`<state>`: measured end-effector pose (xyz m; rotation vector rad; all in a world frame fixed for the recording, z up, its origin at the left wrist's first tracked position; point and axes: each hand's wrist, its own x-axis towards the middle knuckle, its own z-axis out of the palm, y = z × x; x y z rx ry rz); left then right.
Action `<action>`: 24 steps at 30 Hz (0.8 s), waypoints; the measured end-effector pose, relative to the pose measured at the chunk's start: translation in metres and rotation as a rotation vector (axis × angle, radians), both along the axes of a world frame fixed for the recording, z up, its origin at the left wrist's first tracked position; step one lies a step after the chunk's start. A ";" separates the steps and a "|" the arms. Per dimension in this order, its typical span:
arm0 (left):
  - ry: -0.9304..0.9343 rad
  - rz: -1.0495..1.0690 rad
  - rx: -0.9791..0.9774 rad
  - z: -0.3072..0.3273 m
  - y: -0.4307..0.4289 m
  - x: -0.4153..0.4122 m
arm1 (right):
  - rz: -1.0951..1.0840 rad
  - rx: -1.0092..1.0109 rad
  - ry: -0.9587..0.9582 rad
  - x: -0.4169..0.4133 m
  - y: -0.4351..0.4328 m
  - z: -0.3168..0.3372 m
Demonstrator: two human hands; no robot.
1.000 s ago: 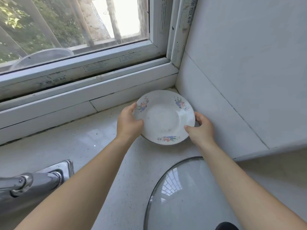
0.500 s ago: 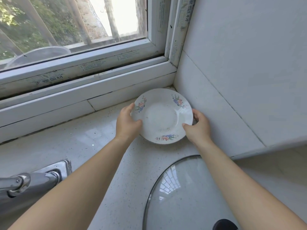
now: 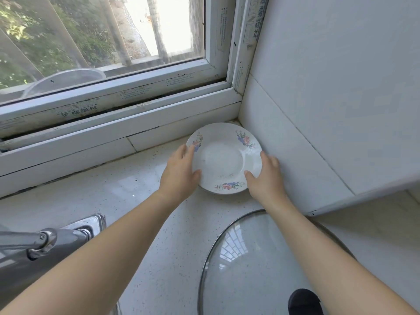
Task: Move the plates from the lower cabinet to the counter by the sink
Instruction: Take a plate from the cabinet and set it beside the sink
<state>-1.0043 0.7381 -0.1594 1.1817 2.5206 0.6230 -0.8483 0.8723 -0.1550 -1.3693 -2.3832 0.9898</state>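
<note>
Your fingers point(image 3: 181, 153) vanish under the plate point(image 3: 223, 159), so whether it touches the surface point(image 3: 136, 201) is unclear. Your left hand point(image 3: 181, 173) and right hand point(image 3: 266, 176) pinch its opposite rims, thumbs on top, plate between them, below the right corner of the window point(image 3: 136, 87).

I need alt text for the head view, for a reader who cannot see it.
A left hand and a right hand hold a white flowered plate by its rim in the counter corner under a window. A glass lid lies nearer, a faucet at the left.
</note>
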 end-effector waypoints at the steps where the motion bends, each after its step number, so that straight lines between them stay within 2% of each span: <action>1: 0.033 -0.027 -0.012 0.000 -0.002 0.002 | 0.040 0.041 -0.025 0.002 -0.003 0.000; 6: 0.064 -0.175 0.003 0.000 -0.013 0.012 | 0.249 0.153 -0.050 0.016 -0.012 -0.001; 11: 0.029 -0.309 0.041 -0.002 -0.022 0.016 | 0.435 0.139 -0.061 0.031 -0.013 -0.009; 24: 0.049 -0.277 0.184 -0.028 -0.025 0.006 | 0.490 0.361 0.120 0.032 0.005 -0.030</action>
